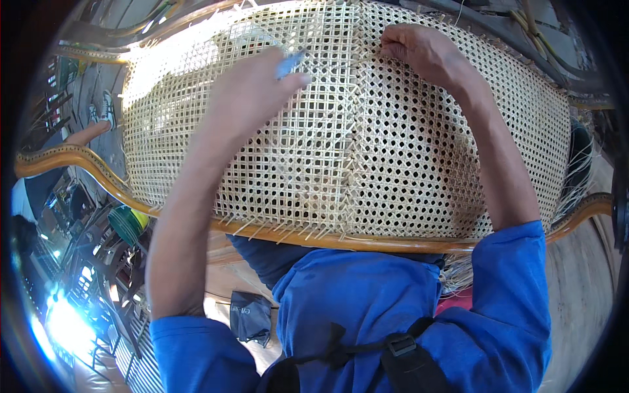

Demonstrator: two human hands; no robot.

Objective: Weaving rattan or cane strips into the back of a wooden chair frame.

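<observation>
A woven cane panel (295, 164) lies across the curved wooden frame (288, 236) of a piece of furniture in front of me. Over its left half is my left hand (252, 88), blurred by motion, closed on a small blue object (290, 63) whose kind I cannot make out. My right hand (419, 52) is at the far part of the panel, just right of the braided seam (354, 131). Its fingers are pinched together at the cane; what they hold, if anything, is too small to name. Loose cane ends stick out over the near rail.
A curved wooden arm (65, 154) reaches out on the left, with another (590, 206) on the right. Loose cane strands (576, 180) hang at the right edge. A dark pouch (250, 318) lies below the frame. Another person's foot in a sandal (107, 111) shows at left.
</observation>
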